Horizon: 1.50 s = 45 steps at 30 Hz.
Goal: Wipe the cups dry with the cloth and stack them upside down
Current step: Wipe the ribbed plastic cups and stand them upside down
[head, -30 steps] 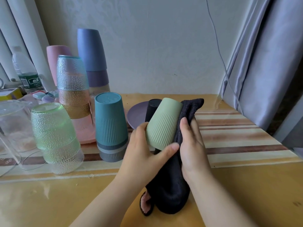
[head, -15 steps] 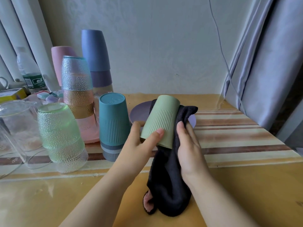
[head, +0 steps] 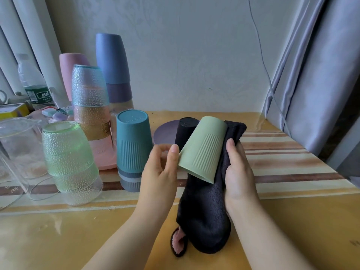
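Since half a second ago: left hand (head: 158, 172) loosened off the green cup (head: 203, 148), thumb and fingers now spread, only the thumb tip touching the rim at the cup's 9 o'clock. Right hand (head: 236, 170) curled round the black cloth (head: 204, 211), pressing it against the cup's far side at 3 o'clock and so carrying the cup. Cup held above the tabletop (head: 292, 221), tilted, bottom up toward 1 o'clock, mouth down toward 7.

Probably light, stiff plastic; ribbed band gives grip, smooth upper wall likely slick if wet. Best taken round the ribs, or thumb inside the rim. Cloth soft, limp, hanging down to the tabletop.

Black cup (head: 185, 131) just behind at 11 o'clock; teal cup (head: 133, 145) upside down at 9, a likely stacking spot. Glass stacks farther left, fragile. Tabletop glossy, striped; wall at 12, curtain (head: 319, 75) at 2.
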Each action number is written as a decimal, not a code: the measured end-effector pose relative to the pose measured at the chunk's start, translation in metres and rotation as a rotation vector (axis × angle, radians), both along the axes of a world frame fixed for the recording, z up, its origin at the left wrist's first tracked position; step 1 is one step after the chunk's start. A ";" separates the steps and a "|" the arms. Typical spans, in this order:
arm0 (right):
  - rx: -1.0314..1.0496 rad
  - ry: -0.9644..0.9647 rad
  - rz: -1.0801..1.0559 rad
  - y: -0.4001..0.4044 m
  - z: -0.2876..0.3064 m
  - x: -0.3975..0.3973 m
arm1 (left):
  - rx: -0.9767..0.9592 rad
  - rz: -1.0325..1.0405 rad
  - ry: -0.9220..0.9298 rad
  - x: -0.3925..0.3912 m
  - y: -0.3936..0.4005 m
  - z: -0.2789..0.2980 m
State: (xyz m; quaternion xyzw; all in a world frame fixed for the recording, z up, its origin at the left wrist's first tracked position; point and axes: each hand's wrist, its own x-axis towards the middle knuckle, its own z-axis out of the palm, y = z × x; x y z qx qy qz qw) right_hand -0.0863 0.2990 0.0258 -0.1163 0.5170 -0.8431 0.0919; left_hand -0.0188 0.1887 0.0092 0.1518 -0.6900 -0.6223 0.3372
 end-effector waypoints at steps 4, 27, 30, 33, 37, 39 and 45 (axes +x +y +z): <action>0.093 0.074 -0.076 -0.002 -0.001 0.003 | -0.219 -0.047 -0.060 0.004 0.006 0.000; 0.020 -0.081 0.014 -0.005 -0.001 0.006 | 0.426 -0.332 -0.152 -0.002 -0.007 0.003; 0.091 0.029 -0.072 -0.002 -0.001 0.002 | 0.205 -0.149 -0.064 0.000 0.002 0.004; 0.128 0.094 -0.125 -0.003 0.001 0.004 | -0.092 -0.072 -0.057 0.003 0.005 0.003; 0.168 0.134 -0.125 -0.005 -0.003 0.007 | -0.296 -0.173 -0.202 0.003 0.001 -0.002; 0.197 0.189 -0.090 -0.009 -0.006 0.009 | -0.293 -0.168 -0.232 0.003 -0.002 -0.002; 0.198 0.231 0.035 -0.012 -0.012 0.013 | 0.146 -0.297 -0.133 0.006 -0.008 0.009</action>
